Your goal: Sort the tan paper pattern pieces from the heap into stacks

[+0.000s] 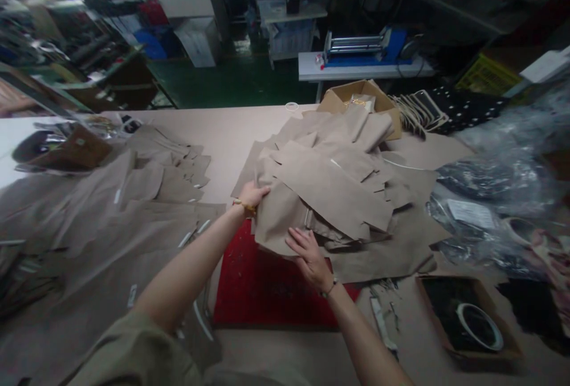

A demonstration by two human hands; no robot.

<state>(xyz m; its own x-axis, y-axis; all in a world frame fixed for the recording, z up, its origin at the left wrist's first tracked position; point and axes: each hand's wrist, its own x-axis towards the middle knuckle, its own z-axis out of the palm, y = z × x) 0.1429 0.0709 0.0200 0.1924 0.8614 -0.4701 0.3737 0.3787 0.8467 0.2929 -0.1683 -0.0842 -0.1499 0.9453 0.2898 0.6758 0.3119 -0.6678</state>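
A loose pile of grey-beige cut fabric pieces [329, 178] lies across the middle of the table, partly over a red mat [276, 297]. At the pile's left edge, my left hand [253, 195] grips the fabric, thumb on top and the other fingers hidden behind it. My right hand [309, 255] rests on the near edge of the same fabric, with its fingers spread flat. More grey-beige fabric [146, 225] is spread over the table's left side.
An open cardboard box [333, 101] stands behind the pile. Plastic-wrapped bundles [490, 190] lie at the right. Nearer are a shallow tray [472, 347] with a white ring and some metal tools [380, 320]. A brown container [82, 148] sits at the left.
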